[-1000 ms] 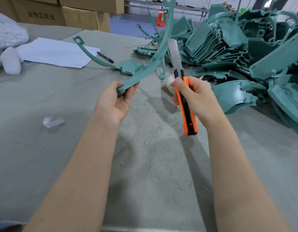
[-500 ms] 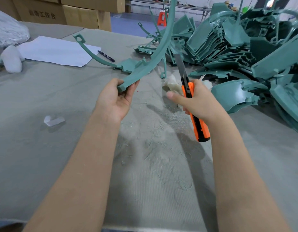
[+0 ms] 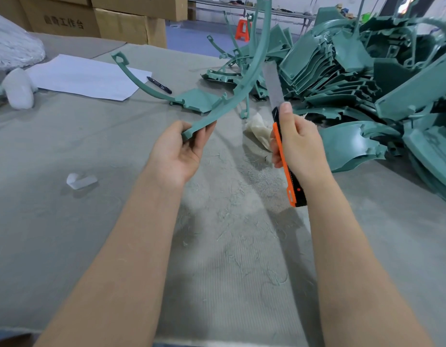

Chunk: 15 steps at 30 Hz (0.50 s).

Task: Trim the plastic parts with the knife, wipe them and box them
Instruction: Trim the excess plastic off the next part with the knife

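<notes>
My left hand grips the near end of a long curved green plastic strip that arcs up and away past the top of the frame. My right hand holds an orange and black utility knife upright, thumb near the top of the handle, its long blade extended close beside the strip's right edge. A crumpled pale cloth lies on the table just behind the knife. Another green part with a curved arm lies flat behind my left hand.
A large heap of green plastic parts fills the right and far side of the grey cloth-covered table. White paper with a black pen, cardboard boxes and a small white scrap sit to the left. Green shavings litter the table's middle.
My right hand has turned the knife from a leftward tilt to upright, bringing the blade up beside the strip. My left hand keeps its hold on the strip.
</notes>
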Tool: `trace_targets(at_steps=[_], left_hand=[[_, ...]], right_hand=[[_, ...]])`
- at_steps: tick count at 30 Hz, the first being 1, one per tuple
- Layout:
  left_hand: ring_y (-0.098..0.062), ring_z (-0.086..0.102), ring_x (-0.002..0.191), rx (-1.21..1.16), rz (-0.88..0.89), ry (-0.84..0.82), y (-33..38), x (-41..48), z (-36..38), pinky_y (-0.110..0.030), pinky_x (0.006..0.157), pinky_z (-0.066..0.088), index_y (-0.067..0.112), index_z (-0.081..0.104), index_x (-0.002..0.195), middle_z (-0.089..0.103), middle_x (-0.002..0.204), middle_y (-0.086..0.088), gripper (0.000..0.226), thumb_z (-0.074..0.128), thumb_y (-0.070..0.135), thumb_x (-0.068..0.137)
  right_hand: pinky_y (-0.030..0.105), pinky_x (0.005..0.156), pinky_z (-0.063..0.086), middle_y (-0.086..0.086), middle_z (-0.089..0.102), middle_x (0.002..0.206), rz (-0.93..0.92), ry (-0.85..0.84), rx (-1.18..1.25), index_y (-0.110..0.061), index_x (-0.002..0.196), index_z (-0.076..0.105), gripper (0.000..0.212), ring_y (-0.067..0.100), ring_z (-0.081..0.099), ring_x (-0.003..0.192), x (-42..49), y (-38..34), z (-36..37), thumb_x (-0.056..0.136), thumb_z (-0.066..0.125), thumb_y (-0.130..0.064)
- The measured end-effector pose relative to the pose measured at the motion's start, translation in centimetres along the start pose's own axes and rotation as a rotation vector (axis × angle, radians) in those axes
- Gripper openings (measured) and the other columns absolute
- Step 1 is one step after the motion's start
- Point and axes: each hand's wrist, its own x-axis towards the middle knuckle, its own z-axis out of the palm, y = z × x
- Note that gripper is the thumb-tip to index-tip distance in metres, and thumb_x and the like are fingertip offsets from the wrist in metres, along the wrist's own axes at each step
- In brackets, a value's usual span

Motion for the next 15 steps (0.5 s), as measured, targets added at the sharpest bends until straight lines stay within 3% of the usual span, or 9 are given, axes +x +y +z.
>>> trace_targets(at_steps=[3,6,7,11,15], left_hand=[[-0.034,0.071,0.079,0.057,-0.035,-0.017,-0.2,0.0,0.0,-0.017,0.048,0.054,-0.002,0.048,0.108,0.067,0.097,-0.024,0.02,0.041,-0.006,0.09],[-0.033,0.072,0.075,0.081,-0.053,-0.038,-0.3,-0.1,0.1,-0.016,0.047,0.053,-0.002,0.048,0.109,0.068,0.091,-0.024,0.021,0.04,-0.006,0.09],[-0.033,0.072,0.073,0.079,-0.057,-0.04,-0.3,-0.2,0.2,-0.015,0.045,0.052,-0.002,0.048,0.109,0.069,0.086,-0.024,0.021,0.04,-0.006,0.09],[-0.032,0.071,0.068,0.028,-0.096,-0.036,-0.4,-0.3,0.3,-0.013,0.04,0.048,-0.002,0.048,0.106,0.067,0.084,-0.026,0.021,0.039,-0.007,0.088],[-0.032,0.07,0.068,-0.015,-0.103,-0.023,-0.4,-0.2,0.3,-0.012,0.041,0.048,0.003,0.046,0.095,0.068,0.076,-0.026,0.015,0.037,-0.007,0.088]], right_hand=[[0.032,0.05,0.045,-0.002,0.048,0.048,-0.068,-0.011,-0.05,-0.014,0.06,0.039,0.055,0.016,0.05,0.043,-0.2,0.2,0.5,0.102,0.034,-0.05],[0.048,0.063,0.053,0.007,0.051,0.053,-0.095,-0.022,-0.136,-0.015,0.061,0.038,0.053,0.032,0.056,0.054,-0.1,0.1,0.7,0.102,0.034,-0.049],[0.047,0.061,0.052,0.007,0.051,0.053,-0.095,-0.026,-0.137,-0.015,0.061,0.038,0.053,0.032,0.055,0.053,-0.1,0.1,0.7,0.102,0.034,-0.048],[0.024,0.042,0.039,-0.008,0.044,0.043,-0.071,-0.064,0.005,-0.018,0.06,0.038,0.051,0.013,0.044,0.039,-0.4,0.0,1.1,0.102,0.037,-0.047],[0.022,0.039,0.036,-0.009,0.041,0.04,-0.051,-0.118,0.039,-0.018,0.059,0.036,0.051,0.013,0.041,0.039,-0.7,-0.2,1.3,0.102,0.039,-0.046]])
